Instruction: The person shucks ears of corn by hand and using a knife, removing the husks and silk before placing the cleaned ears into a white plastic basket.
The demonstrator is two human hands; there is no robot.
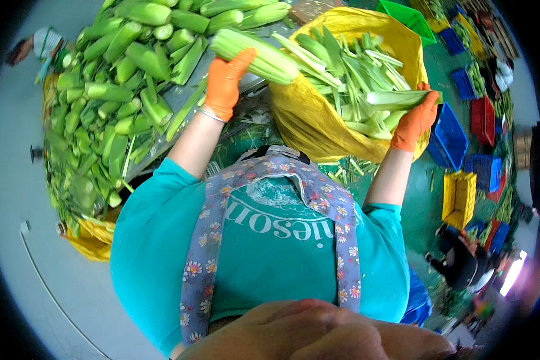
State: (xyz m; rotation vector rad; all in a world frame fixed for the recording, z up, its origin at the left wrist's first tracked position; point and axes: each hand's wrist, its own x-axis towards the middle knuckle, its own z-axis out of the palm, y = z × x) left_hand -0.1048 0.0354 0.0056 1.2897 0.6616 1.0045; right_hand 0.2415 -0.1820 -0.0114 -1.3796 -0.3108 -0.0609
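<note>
My left hand [225,85], in an orange glove, is closed around a pale green ear of corn [261,57] in its inner husk. The ear lies between the corn pile and a yellow sack [309,120]. Over the sack's right side, my gloved right hand [415,123] grips a long green corn husk leaf [393,99], which points left across the opening. Loose stripped husks [357,75] fill the sack. To my left, many green ears of corn [126,93] are heaped on a grey surface.
Blue crates [449,139], a yellow crate [459,199] and a red crate [482,120] stand on the green floor at right. A bright green crate [407,21] is behind the sack. Other people [462,258] are at the right and far left.
</note>
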